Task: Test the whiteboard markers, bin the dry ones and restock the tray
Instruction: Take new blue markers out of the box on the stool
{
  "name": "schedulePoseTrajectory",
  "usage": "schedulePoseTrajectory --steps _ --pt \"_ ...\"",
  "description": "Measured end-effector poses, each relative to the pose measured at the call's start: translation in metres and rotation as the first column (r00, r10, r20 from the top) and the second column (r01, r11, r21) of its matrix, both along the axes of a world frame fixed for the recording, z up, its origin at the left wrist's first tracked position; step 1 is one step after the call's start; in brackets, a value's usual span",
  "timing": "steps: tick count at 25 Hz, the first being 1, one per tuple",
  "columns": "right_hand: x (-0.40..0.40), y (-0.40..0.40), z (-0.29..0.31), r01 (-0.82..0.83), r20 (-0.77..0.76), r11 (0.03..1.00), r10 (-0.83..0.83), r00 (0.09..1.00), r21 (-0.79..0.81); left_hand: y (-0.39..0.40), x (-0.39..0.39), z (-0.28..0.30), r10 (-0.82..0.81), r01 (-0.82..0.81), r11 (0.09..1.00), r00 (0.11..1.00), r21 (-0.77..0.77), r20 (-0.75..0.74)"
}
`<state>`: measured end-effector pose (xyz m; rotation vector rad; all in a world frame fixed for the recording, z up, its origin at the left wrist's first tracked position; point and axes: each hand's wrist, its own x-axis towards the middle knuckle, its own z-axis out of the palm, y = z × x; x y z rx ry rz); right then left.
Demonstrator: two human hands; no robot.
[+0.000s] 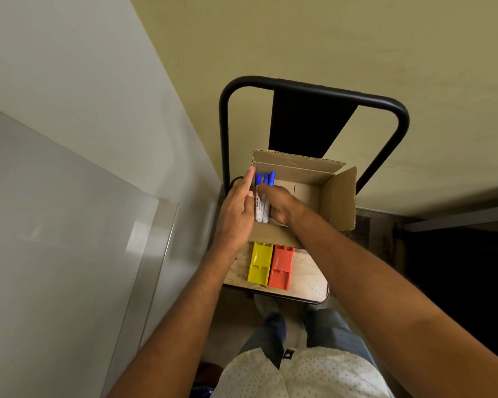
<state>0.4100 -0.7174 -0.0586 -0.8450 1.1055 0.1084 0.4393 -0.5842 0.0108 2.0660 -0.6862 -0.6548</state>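
Note:
An open cardboard box (338, 196) stands on a chair seat in front of me. Over its left side I hold a small bunch of white whiteboard markers with blue caps (262, 208), caps pointing away from me. My right hand (279, 206) is closed around their barrels from the right. My left hand (237, 214) lies flat against the bunch's left side, its fingers stretched out toward the caps. The whiteboard (64, 225) fills the left of the view, and its metal edge (153, 268) runs down beside the chair.
A yellow plastic holder (260, 264) and an orange one (282, 267) lie side by side on the wooden seat (308, 277) in front of the box. The chair's black tube backrest (314, 90) stands against a cream wall. My legs and feet are below the seat.

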Motion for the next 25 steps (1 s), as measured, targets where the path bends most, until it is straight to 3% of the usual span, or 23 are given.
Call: schedulePoseTrajectory --steps 10,17,19,22,25 --pt "-0.057 -0.017 0.074 -0.06 0.038 0.995 0.063 0.997 -0.083 0.001 -0.003 0.001 0.002 -0.001 1.0 1.0 -0.021 0.014" --pt "-0.103 -0.021 0.124 0.031 0.172 0.925 0.037 0.984 -0.378 0.0 -0.004 0.005 -0.018 0.018 1.0 1.0 -0.022 -0.004" --pt "-0.119 -0.024 0.135 0.016 0.103 0.82 0.053 0.993 -0.572 0.0 -0.005 0.005 -0.014 0.014 0.999 1.0 -0.032 -0.016" --pt "-0.146 -0.03 0.144 -0.089 -0.109 0.508 -0.009 0.994 -0.857 0.0 -0.007 0.007 -0.01 0.01 1.0 1.0 -0.016 -0.01" --pt "-0.172 -0.039 0.135 0.002 -0.079 0.42 -0.175 0.981 -0.907 0.0 -0.009 0.008 -0.019 0.019 1.0 1.0 0.01 0.01"
